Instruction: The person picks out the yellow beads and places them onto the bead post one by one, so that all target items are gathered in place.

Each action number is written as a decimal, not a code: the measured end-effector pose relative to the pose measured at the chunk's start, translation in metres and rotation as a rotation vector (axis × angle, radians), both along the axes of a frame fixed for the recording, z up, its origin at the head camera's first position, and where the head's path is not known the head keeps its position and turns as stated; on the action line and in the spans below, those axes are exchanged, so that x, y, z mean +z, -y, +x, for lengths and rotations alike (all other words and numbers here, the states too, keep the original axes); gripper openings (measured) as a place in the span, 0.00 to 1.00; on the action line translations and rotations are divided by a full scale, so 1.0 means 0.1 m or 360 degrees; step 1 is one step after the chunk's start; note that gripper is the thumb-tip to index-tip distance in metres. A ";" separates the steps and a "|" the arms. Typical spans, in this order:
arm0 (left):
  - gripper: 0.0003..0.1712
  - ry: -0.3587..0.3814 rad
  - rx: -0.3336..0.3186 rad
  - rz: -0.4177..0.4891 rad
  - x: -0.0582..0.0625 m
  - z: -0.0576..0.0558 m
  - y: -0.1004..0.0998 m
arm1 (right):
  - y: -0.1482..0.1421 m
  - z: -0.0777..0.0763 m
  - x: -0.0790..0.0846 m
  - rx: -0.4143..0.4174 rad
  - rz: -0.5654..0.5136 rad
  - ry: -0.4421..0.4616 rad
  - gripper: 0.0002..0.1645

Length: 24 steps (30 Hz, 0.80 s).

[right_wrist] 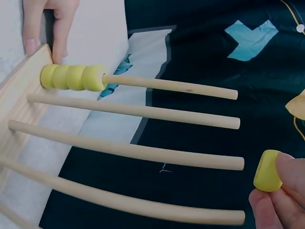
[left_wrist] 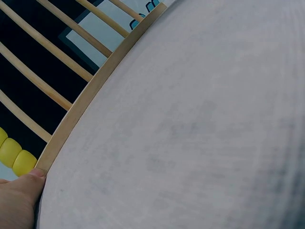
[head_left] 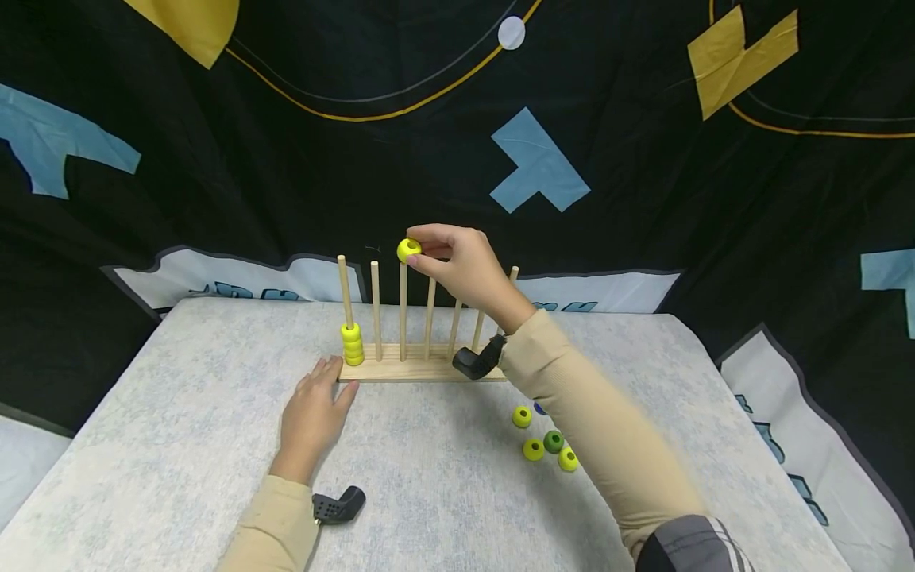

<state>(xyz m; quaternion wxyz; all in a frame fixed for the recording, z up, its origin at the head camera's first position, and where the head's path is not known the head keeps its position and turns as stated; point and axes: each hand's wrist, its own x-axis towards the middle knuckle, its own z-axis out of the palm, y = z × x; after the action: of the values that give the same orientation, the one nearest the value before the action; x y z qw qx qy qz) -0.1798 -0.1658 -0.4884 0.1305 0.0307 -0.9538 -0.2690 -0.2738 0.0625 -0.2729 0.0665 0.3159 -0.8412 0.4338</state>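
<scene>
In the head view my right hand (head_left: pixel 465 262) pinches a yellow bead (head_left: pixel 409 250) between thumb and fingers, at the top of the third peg from the left. The right wrist view shows this bead (right_wrist: pixel 268 171) just off that peg's tip (right_wrist: pixel 233 163). Several yellow beads (head_left: pixel 353 345) are stacked low on the leftmost peg of the wooden peg rack (head_left: pixel 400 371). At the left end of the rack's base, my left hand (head_left: pixel 310 417) grips the corner, thumb (left_wrist: pixel 34 174) along the front edge and fingers on the far side.
Loose on the table (head_left: pixel 429 477), right of the rack, lie yellow beads (head_left: pixel 533 449), a green bead (head_left: pixel 554 442) and a blue bead (head_left: pixel 541 407) partly hidden by the right sleeve (head_left: pixel 608 421). A black cloth (head_left: pixel 357 175) with blue and yellow patches hangs behind.
</scene>
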 end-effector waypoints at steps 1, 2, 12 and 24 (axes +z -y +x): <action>0.35 0.0001 -0.0001 0.0000 0.00 0.00 0.00 | 0.03 -0.02 0.00 -0.0003 -0.0001 0.0001 0.25; 0.35 0.0004 0.0000 -0.0002 0.00 0.00 0.00 | 0.05 -0.03 0.00 -0.0007 -0.0002 0.0006 0.25; 0.35 0.0019 -0.0005 0.0000 0.01 0.00 0.01 | 0.35 -0.11 0.06 -0.0008 0.0049 0.0156 0.25; 0.35 0.0015 -0.0005 -0.0003 -0.01 -0.01 0.02 | 0.68 -0.05 0.06 0.0111 0.0093 0.0160 0.25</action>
<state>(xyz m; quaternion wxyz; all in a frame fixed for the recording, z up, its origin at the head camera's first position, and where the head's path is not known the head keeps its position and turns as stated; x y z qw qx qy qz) -0.1807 -0.1681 -0.4890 0.1255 0.0302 -0.9547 -0.2682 -0.2791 -0.0059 -0.2671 -0.0003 0.3244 -0.8443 0.4265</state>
